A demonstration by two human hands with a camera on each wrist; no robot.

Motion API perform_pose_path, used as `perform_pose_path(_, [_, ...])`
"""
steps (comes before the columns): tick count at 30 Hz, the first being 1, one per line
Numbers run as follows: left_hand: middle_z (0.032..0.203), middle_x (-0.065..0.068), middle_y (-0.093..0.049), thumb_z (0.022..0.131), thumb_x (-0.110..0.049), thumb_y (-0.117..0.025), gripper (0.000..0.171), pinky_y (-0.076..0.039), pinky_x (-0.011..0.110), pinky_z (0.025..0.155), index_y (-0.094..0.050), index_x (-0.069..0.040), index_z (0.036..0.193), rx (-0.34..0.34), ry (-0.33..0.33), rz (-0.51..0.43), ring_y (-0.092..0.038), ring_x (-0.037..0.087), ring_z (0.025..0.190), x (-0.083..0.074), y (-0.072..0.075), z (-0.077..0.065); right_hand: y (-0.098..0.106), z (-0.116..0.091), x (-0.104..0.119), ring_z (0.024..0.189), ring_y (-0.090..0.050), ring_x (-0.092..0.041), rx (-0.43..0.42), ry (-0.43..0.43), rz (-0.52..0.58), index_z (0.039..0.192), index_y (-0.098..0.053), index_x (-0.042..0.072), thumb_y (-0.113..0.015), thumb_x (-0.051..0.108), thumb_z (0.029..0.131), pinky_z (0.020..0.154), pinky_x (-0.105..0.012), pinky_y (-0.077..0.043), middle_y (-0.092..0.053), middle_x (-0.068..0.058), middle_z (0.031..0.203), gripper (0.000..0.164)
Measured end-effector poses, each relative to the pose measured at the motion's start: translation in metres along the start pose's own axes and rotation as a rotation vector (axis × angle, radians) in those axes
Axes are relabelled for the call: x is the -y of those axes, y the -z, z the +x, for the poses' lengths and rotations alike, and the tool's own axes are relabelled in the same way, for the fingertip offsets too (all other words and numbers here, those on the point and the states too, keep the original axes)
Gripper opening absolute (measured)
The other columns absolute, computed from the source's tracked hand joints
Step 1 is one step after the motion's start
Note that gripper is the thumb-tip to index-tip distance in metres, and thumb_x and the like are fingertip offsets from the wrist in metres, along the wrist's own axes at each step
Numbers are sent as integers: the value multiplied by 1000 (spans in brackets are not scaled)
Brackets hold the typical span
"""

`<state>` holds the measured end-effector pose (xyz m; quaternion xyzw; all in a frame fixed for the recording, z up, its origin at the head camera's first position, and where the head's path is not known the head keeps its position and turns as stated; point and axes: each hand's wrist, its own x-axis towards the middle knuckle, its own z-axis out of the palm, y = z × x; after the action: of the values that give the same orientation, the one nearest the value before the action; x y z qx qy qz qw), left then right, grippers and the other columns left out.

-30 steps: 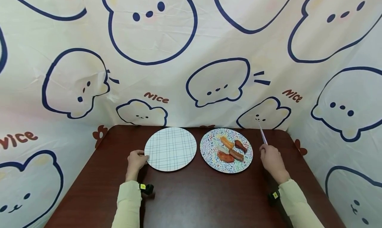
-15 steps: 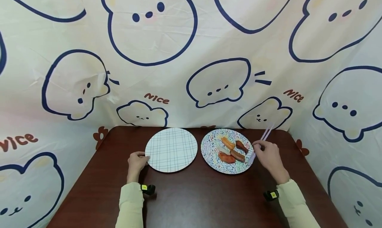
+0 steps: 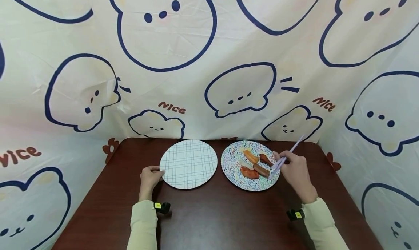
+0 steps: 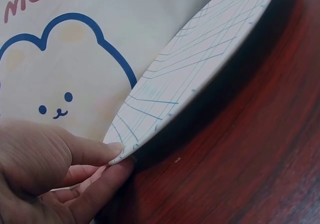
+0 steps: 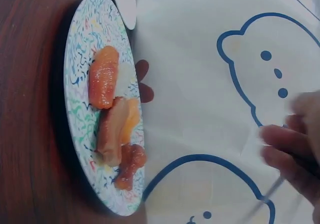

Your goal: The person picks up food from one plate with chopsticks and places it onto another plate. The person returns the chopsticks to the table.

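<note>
My left hand (image 3: 151, 179) pinches the left rim of a white plate with blue grid lines (image 3: 188, 164); the left wrist view has the thumb on top of the rim (image 4: 185, 69) and fingers below. To its right lies a plate with multicoloured speckles (image 3: 232, 173). On it are a sausage (image 3: 261, 170), a drumstick (image 3: 266, 159), a reddish-orange wing-like piece (image 3: 250, 173), a yellow-orange strip (image 3: 250, 156) and a pale piece (image 3: 246, 165). My right hand (image 3: 296, 171) holds light purple chopsticks (image 3: 278, 165), their lower ends over this plate's right side near the sausage. Blurred fingers (image 5: 280, 136) show in the right wrist view.
Both plates stand side by side near the back edge of a dark brown wooden table (image 3: 209, 221). A cream curtain (image 3: 196, 90) with bear drawings hangs close behind the table and along both sides. Each wrist carries a small black camera.
My right hand has moved left to the speckled plate, and the chopsticks have swung from pointing up and away to slanting down over the food. The left hand stays on the grid plate's rim.
</note>
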<state>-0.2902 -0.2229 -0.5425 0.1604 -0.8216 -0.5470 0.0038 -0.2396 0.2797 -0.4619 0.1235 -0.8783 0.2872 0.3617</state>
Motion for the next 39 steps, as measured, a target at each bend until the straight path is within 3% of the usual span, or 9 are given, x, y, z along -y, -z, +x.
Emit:
perform_pose_path(4, [101,25,-72,92,-7,-70,42,-59,32,67,-60,13,128,-4,4,-1,-70,15,68,1,-1,-2,5,0,9,40,-29,-1,-110,56,21,72,-69,4,-63,7,98,38,-20,-24,-45,2,47,28])
perform_pose_path(8, [103,27,-71,93,-7,-70,42,-59,32,67,-60,14,128,-13,-5,-6,-70,16,68,1,0,-2,8,0,16,47,-43,-8,-54,21,-38,107,-78,2,-49,17,107,43,-25,-37,-46,5,51,32])
perform_pose_path(11, [104,28,-69,93,-6,-69,42,-59,33,68,-59,14,128,-17,-3,-14,-70,15,68,2,0,-3,9,-1,17,52,-42,-11,3,33,-103,109,-77,3,-49,16,107,47,-29,-39,-43,5,57,32])
perform_pose_path(16, [102,26,-69,94,-6,-68,41,-59,33,67,-59,14,129,-24,10,-27,-68,14,67,1,-3,-2,13,2,25,55,-45,-11,45,47,-77,90,-78,2,-54,9,104,50,-29,-39,-56,-1,65,28])
perform_pose_path(19, [103,26,-69,94,-6,-68,41,-59,34,68,-58,14,129,-25,12,-30,-68,15,68,0,-5,-1,14,4,29,50,-43,-8,86,17,-20,61,-58,11,-55,12,105,49,-28,-38,-49,3,56,44])
perform_pose_path(21, [104,26,-69,94,-6,-68,41,-59,34,69,-59,13,129,-29,10,-29,-69,16,70,0,-6,-1,14,4,29,47,-29,-5,116,15,2,56,-41,18,-55,15,105,47,-24,-30,-31,9,53,52])
perform_pose_path(29, [98,22,-66,94,-7,-68,40,-58,31,66,-60,12,127,-56,13,-9,-67,16,69,1,-6,-3,5,-3,23,60,-47,-5,296,54,205,76,-73,17,-64,7,100,54,-23,-43,-55,11,66,27])
perform_pose_path(36, [97,22,-65,94,-7,-68,39,-59,32,67,-59,13,126,-44,0,-7,-68,16,69,3,-6,-3,-11,-8,16,58,-38,-3,409,76,261,75,-71,24,-60,13,103,50,-22,-36,-40,15,61,33])
perform_pose_path(39, [98,23,-66,94,-7,-68,39,-59,33,66,-60,13,126,-52,-5,-2,-68,17,69,3,-6,-2,-16,-9,15,61,-43,-4,417,78,271,80,-75,23,-59,13,104,53,-23,-39,-45,14,62,30])
